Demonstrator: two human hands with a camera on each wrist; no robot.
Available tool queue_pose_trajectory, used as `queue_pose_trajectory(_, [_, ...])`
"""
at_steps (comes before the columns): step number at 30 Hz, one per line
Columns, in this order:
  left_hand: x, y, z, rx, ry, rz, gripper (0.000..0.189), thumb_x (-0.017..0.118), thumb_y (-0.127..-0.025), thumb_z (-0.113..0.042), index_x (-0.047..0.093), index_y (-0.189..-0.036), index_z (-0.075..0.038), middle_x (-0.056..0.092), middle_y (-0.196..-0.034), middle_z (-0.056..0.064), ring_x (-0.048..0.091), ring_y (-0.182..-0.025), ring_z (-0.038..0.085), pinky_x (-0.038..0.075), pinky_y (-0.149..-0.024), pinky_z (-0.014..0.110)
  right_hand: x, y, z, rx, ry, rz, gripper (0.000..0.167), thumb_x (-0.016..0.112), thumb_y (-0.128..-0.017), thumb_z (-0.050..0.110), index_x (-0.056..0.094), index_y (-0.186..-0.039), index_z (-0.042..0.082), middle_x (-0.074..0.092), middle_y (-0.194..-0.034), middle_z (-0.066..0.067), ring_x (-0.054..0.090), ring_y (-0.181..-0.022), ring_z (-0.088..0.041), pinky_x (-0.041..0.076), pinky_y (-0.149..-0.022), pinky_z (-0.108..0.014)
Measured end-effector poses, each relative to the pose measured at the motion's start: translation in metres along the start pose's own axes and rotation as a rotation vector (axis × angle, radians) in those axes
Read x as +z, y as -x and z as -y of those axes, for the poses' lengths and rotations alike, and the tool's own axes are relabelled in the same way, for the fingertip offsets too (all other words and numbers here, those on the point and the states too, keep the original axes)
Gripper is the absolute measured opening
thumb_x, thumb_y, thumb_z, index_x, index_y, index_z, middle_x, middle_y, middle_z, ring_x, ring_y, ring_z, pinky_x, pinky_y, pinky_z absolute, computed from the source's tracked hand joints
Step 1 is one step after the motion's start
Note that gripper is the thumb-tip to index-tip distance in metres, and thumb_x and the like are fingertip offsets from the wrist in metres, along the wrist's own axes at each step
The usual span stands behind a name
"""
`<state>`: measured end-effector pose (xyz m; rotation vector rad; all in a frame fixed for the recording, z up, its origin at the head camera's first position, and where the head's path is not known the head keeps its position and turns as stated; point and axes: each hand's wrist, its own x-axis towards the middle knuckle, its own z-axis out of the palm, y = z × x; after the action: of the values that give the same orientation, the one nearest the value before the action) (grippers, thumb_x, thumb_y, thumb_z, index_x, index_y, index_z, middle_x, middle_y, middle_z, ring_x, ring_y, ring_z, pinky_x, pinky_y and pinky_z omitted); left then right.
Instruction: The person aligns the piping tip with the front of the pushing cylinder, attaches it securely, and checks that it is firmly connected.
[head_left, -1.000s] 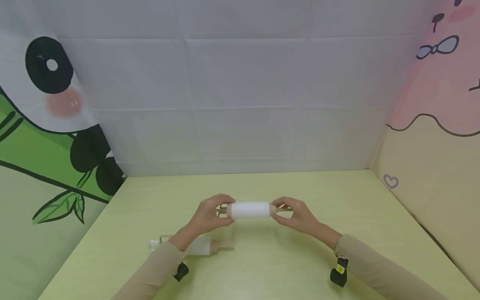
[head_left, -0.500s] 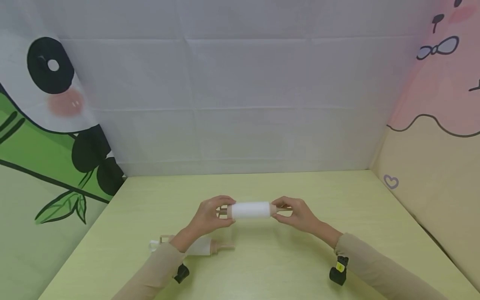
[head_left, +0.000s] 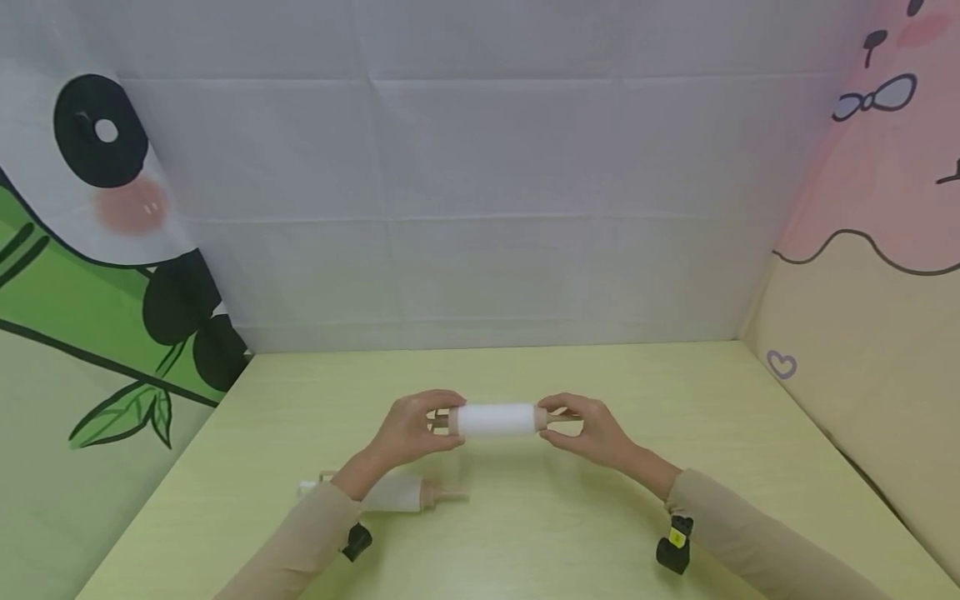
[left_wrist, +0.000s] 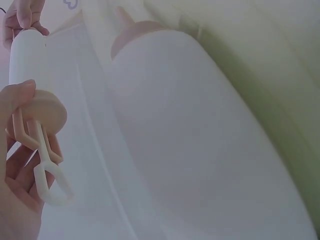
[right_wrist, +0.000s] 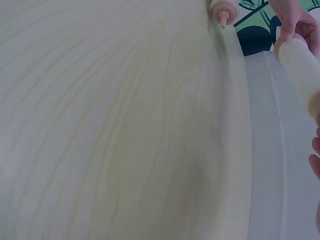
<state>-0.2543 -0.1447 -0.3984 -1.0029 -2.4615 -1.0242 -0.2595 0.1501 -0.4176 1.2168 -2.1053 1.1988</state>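
Note:
In the head view a white-barrelled syringe (head_left: 497,419) with beige ends is held level above the table. My left hand (head_left: 408,429) pinches its left, plunger end between thumb and fingers. The right hand (head_left: 596,429) grips the opposite end, by the thin nozzle. From the left wrist, beige finger loops and a white plunger ring (left_wrist: 50,182) show below that thumb. A second, similar syringe (head_left: 397,493) lies on the table, partly hidden by the left forearm, nozzle pointing right. It looms large as a white barrel (left_wrist: 195,130) in the left wrist view.
The pale yellow table (head_left: 600,533) runs back to a grey-white cloth wall (head_left: 487,208). Printed cartoon panels stand at the left and right sides. Black cameras hang at both wrists, such as the right one (head_left: 675,546).
Both hands and the held syringe have shifted slightly left; the grip stays the same. The syringe on the table has not moved.

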Motion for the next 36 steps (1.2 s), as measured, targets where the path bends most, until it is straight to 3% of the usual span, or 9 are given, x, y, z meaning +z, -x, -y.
queue_pose_trajectory(4, [-0.005, 0.002, 0.006, -0.023, 0.016, 0.008, 0.043, 0.081, -0.063, -0.005, 0.064, -0.103, -0.004, 0.063, -0.105, 0.01, 0.064, -0.089, 0.024, 0.053, -0.068, 0.017, 0.003, 0.006, -0.018, 0.003, 0.041, -0.013, 0.04, 0.077, -0.067, 0.0, 0.061, -0.103, 0.0, 0.064, -0.098, -0.014, 0.061, -0.086, -0.028, 0.055, -0.066, -0.037])
queue_pose_trajectory(11, [-0.022, 0.01, 0.016, -0.087, 0.013, 0.029, 0.043, 0.079, -0.065, -0.003, 0.063, -0.104, -0.002, 0.063, -0.106, 0.012, 0.063, -0.09, 0.027, 0.053, -0.069, 0.018, -0.005, 0.011, -0.024, 0.018, 0.081, -0.02, 0.039, 0.077, -0.069, 0.006, 0.061, -0.104, 0.005, 0.064, -0.101, -0.008, 0.06, -0.092, -0.02, 0.055, -0.071, -0.034])
queue_pose_trajectory(22, [-0.046, 0.03, 0.046, -0.317, 0.066, 0.101, 0.046, 0.076, -0.068, 0.0, 0.06, -0.111, 0.002, 0.06, -0.11, 0.017, 0.062, -0.095, 0.03, 0.054, -0.072, 0.022, -0.013, 0.021, -0.029, 0.049, 0.098, -0.014, 0.038, 0.077, -0.069, 0.005, 0.061, -0.104, 0.006, 0.064, -0.101, -0.008, 0.061, -0.09, -0.021, 0.054, -0.07, -0.034])
queue_pose_trajectory(36, [-0.065, 0.046, 0.076, -0.465, -0.01, 0.154, 0.048, 0.078, -0.069, -0.007, 0.06, -0.111, 0.005, 0.062, -0.106, 0.016, 0.06, -0.095, 0.028, 0.054, -0.072, 0.028, -0.015, 0.027, -0.028, 0.061, 0.089, 0.002, 0.037, 0.076, -0.07, 0.006, 0.061, -0.104, 0.006, 0.064, -0.1, -0.008, 0.06, -0.088, -0.026, 0.054, -0.068, -0.038])
